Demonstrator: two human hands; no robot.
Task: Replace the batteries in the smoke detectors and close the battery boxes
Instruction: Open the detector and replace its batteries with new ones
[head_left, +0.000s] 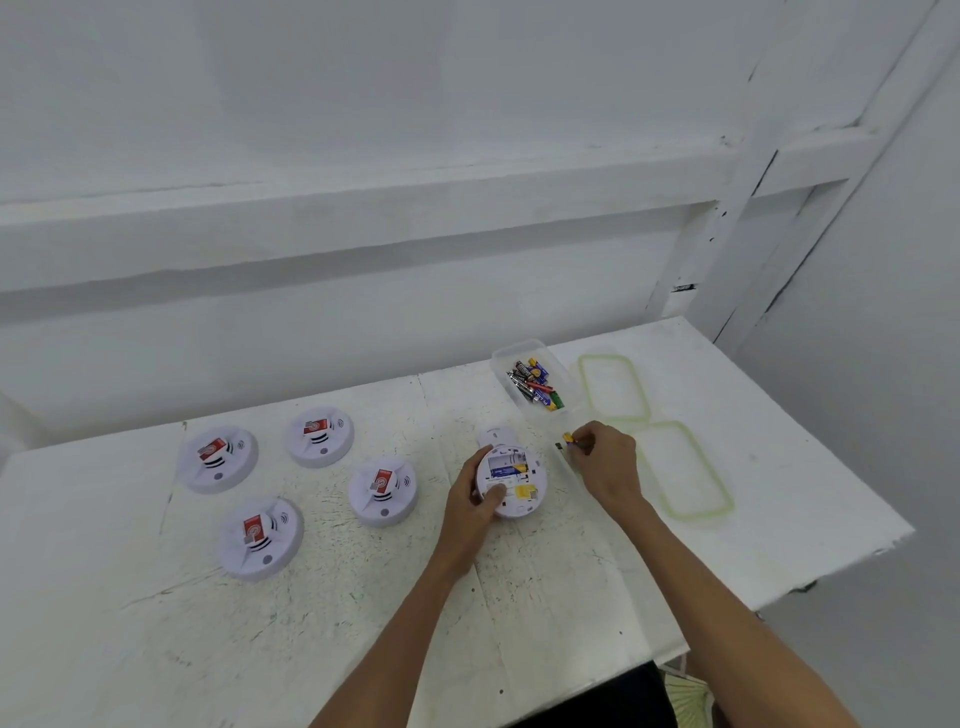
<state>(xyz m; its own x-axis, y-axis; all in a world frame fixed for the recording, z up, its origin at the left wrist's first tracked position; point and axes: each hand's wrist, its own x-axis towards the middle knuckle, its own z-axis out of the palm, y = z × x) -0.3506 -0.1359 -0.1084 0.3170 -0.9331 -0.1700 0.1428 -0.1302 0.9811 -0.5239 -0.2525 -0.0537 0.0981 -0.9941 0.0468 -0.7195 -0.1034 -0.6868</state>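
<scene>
My left hand (475, 499) grips a white round smoke detector (511, 480) turned back side up, its battery bay open with a blue and yellow battery inside. Its loose white cover (493, 435) lies just behind it. My right hand (605, 465) pinches a small yellow-tipped battery (570, 440) at the near end of a clear plastic box (563, 454). Another clear box (535, 384) behind it holds several mixed batteries. Several other white detectors (218, 459) (319, 435) (383, 490) (260, 538) lie face up on the left, each with a red label.
Two clear lids with green seals (613, 387) (683, 470) lie to the right of the boxes. The white scuffed table (363, 623) ends at a ragged edge on the right and near side. A white wall with ledges rises behind.
</scene>
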